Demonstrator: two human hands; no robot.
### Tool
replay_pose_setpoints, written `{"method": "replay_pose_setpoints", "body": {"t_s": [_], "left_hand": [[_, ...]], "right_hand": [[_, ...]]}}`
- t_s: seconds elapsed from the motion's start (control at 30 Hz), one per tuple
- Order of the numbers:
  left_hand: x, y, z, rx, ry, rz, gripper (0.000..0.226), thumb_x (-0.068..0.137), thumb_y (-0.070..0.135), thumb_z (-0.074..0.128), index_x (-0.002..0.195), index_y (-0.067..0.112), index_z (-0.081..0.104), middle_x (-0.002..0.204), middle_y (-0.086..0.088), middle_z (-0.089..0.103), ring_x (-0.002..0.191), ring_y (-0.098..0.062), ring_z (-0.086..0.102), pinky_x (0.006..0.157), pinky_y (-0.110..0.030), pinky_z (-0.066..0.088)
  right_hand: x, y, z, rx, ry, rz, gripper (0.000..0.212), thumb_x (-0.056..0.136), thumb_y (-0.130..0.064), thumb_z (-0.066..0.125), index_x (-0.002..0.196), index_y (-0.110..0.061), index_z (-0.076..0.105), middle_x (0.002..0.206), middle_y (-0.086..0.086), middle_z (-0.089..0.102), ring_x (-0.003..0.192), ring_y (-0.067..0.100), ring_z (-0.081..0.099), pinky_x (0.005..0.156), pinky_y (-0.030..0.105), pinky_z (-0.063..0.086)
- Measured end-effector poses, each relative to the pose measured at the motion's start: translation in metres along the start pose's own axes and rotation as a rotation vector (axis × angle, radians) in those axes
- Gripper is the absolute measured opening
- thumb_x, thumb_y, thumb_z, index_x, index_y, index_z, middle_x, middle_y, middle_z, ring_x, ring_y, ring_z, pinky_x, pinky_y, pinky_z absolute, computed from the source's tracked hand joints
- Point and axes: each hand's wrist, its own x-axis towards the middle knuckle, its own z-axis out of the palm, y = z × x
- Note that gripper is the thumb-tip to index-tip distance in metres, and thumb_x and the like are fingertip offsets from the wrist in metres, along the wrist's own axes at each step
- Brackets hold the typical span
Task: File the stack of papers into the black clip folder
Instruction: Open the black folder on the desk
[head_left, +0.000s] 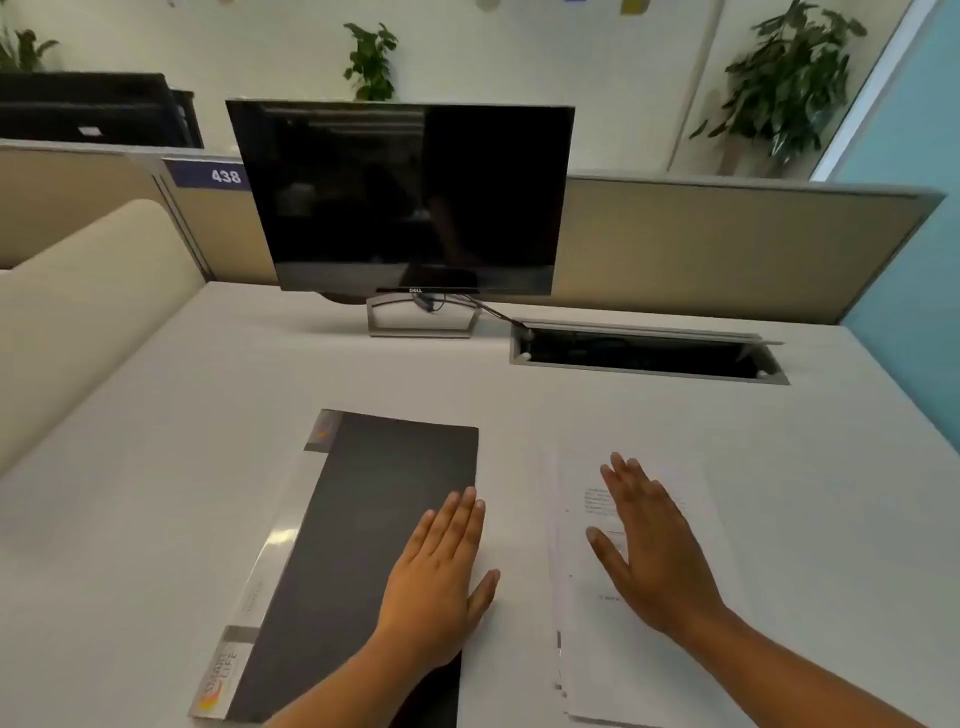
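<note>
The black clip folder (363, 525) lies closed on the white desk, left of centre, its spine with a clear strip and a colourful label on the left side. My left hand (441, 577) rests flat on the folder's right edge, fingers together, holding nothing. To the right lies the stack of white printed papers (639, 660), slightly fanned at its left edge. My right hand (649, 551) is flat over the upper part of the stack, fingers spread, gripping nothing.
A dark Dell monitor (410, 197) stands on its stand at the back of the desk (156, 519). An open cable tray (644, 353) is sunk into the desk at the back right. Partition panels (701, 244) bound the desk at the rear and left.
</note>
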Motion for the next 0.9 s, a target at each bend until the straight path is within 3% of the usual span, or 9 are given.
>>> {"method": "replay_pose_setpoints", "body": {"t_s": [0.1,0.2,0.43,0.67,0.9], "left_hand": [[-0.011,0.000,0.019,0.005,-0.091,-0.037,0.074,0.092,0.066,0.001,0.148,0.025,-0.026,0.158,0.009,-0.029,0.144,-0.012,-0.028,0.114,-0.032,-0.019],[-0.020,-0.003,0.030,-0.009,-0.132,-0.055,0.075,0.089,0.068,-0.002,0.146,0.026,-0.028,0.156,0.011,-0.030,0.145,-0.010,-0.027,0.111,-0.028,-0.025],[-0.018,-0.004,0.026,-0.019,-0.150,-0.039,0.077,0.088,0.070,-0.001,0.146,0.025,-0.024,0.159,0.009,-0.021,0.145,-0.009,-0.023,0.116,-0.028,-0.018],[-0.051,-0.046,-0.005,-0.045,-0.105,0.088,0.083,0.090,0.076,0.018,0.155,0.030,-0.007,0.160,0.015,-0.019,0.146,-0.004,-0.020,0.117,-0.035,-0.017],[-0.107,-0.101,-0.033,-0.039,-0.123,0.099,0.106,0.076,0.087,0.042,0.156,0.023,0.016,0.164,0.007,0.011,0.151,-0.014,0.008,0.119,-0.032,0.004]], "right_hand": [[-0.025,0.003,0.019,0.005,-0.087,0.063,0.068,0.096,-0.052,0.038,0.154,-0.028,0.014,0.161,-0.015,0.002,0.148,0.002,-0.005,0.122,0.032,0.008],[-0.046,0.006,0.038,0.020,-0.135,0.083,0.062,0.096,-0.049,0.041,0.152,-0.029,0.025,0.160,-0.018,0.010,0.147,0.000,0.005,0.120,0.027,0.008],[-0.055,0.011,0.048,-0.003,-0.153,0.103,0.056,0.095,-0.044,0.050,0.146,-0.024,0.040,0.156,-0.011,0.029,0.145,0.006,0.021,0.119,0.032,0.016],[-0.056,0.012,0.049,-0.024,-0.130,0.092,0.054,0.093,-0.039,0.054,0.144,-0.022,0.044,0.154,-0.010,0.034,0.144,0.008,0.025,0.118,0.036,0.022],[-0.056,0.008,0.048,-0.041,-0.129,0.083,0.054,0.095,-0.046,0.042,0.143,-0.021,0.045,0.154,-0.007,0.037,0.144,0.010,0.027,0.118,0.040,0.025]]}}
